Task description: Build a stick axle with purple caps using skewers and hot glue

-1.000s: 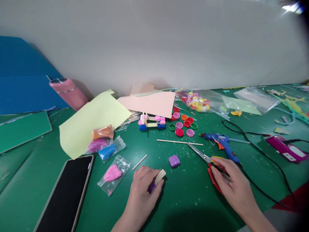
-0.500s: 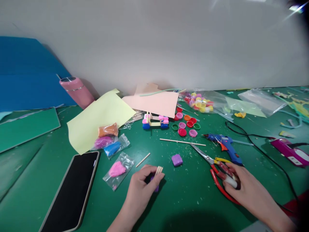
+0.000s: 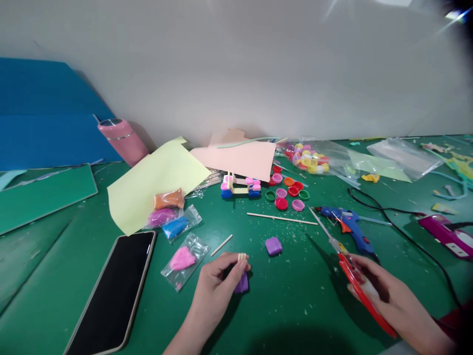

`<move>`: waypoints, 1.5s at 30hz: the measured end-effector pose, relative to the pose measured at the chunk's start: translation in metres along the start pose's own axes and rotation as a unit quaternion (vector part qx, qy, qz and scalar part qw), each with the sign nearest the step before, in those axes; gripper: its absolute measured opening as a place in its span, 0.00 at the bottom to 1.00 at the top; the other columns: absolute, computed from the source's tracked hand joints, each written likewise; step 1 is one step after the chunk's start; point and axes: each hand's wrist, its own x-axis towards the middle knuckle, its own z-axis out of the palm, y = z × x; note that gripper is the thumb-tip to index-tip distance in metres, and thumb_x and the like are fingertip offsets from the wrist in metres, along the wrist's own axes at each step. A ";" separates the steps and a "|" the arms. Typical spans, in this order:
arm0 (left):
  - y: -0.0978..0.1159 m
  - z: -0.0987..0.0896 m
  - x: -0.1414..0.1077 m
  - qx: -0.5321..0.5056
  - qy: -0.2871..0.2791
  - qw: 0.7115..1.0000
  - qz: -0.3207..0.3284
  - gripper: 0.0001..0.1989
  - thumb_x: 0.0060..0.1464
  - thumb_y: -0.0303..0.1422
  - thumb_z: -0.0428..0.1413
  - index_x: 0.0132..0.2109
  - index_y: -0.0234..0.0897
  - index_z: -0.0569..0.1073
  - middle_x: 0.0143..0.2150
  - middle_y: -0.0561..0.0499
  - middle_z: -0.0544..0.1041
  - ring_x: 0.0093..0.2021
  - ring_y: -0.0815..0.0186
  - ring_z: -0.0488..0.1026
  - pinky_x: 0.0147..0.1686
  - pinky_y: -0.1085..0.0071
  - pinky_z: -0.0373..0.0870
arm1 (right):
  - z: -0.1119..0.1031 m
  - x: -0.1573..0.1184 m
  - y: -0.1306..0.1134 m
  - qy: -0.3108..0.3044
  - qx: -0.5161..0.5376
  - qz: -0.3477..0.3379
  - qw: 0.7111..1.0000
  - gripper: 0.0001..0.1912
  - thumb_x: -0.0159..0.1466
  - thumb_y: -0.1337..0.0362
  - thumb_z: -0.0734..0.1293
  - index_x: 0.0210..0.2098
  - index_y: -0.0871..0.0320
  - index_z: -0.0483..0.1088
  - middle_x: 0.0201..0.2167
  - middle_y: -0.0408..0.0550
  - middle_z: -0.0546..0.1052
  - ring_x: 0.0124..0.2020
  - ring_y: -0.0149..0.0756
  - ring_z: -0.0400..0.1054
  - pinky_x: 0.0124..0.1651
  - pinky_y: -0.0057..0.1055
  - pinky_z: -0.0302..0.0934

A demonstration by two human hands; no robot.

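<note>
Over a green tabletop [image 3: 303, 286], backed by a pale wall [image 3: 221, 74], working with both hands among scattered craft pieces. Just now lifting the red-handled scissors [image 3: 347, 270] clear of the surface in the right hand [image 3: 397, 296], after gripping them flat on the table a moment earlier; wrapping the fingers round the handles and aiming the blades away, toward the glue gun [image 3: 354, 229]. Meanwhile pinching a bundle of short sticks [image 3: 242, 257] between thumb and fingers of the left hand [image 3: 219, 281], now tipping the ends more upright and exposing more of a purple block [image 3: 242, 283] under the thumb, possibly gripping that too. By this change, apparently readying the scissors for use while keeping both hands occupied, and leaving the long stick [image 3: 282, 218], the single short stick [image 3: 221, 245] and the purple lump [image 3: 273, 246] lying untouched.
</note>
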 end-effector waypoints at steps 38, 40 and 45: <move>0.018 -0.005 -0.009 -0.063 -0.124 0.990 0.038 0.07 0.50 0.30 0.55 0.30 0.35 0.78 0.27 0.49 0.72 0.25 0.68 0.65 0.22 0.74 0.62 | 0.009 0.027 -0.093 -0.263 -0.063 -0.162 0.949 0.32 0.39 0.53 0.74 0.41 0.51 0.61 0.41 0.47 0.68 0.38 0.44 0.63 0.39 0.38 0.64; 0.018 -0.006 -0.009 -0.043 -0.129 0.989 0.050 0.08 0.51 0.30 0.54 0.30 0.35 0.77 0.27 0.48 0.71 0.26 0.67 0.65 0.24 0.74 0.62 | 0.008 0.027 -0.095 -0.262 -0.057 -0.163 0.949 0.32 0.38 0.54 0.74 0.40 0.51 0.62 0.40 0.47 0.68 0.38 0.42 0.63 0.39 0.37 0.63; 0.016 -0.007 -0.010 0.005 -0.142 0.988 0.064 0.10 0.53 0.30 0.52 0.29 0.32 0.76 0.26 0.48 0.70 0.28 0.66 0.66 0.27 0.72 0.61 | 0.004 0.028 -0.103 -0.273 -0.049 -0.160 0.947 0.31 0.38 0.56 0.75 0.39 0.53 0.61 0.39 0.45 0.67 0.37 0.39 0.61 0.39 0.35 0.61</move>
